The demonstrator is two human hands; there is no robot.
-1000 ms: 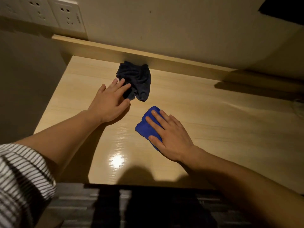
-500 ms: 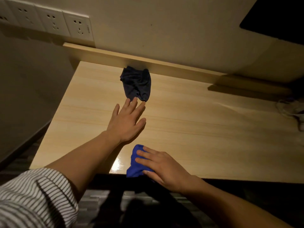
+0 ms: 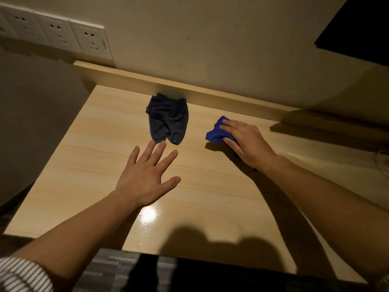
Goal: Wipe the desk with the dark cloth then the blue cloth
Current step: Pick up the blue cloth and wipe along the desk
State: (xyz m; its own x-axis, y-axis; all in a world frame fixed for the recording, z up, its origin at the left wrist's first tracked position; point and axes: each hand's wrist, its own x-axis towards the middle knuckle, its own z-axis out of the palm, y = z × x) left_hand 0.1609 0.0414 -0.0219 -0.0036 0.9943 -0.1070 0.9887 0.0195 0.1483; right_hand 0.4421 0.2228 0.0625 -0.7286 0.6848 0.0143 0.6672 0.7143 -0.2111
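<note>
Head | left hand (image 3: 145,180) fingers spread, empty, near dark cloth (image 3: 168,119) | right hand (image 3: 248,142) grips blue cloth (image 3: 216,131) near desk (image 3: 210,197) back edge

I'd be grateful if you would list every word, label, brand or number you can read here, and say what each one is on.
No text here can be read.
Nearest wall socket: a small dark mark near its right edge, too small to read.
Dark cloth, blue cloth and desk: no print, label or sign visible.
</note>
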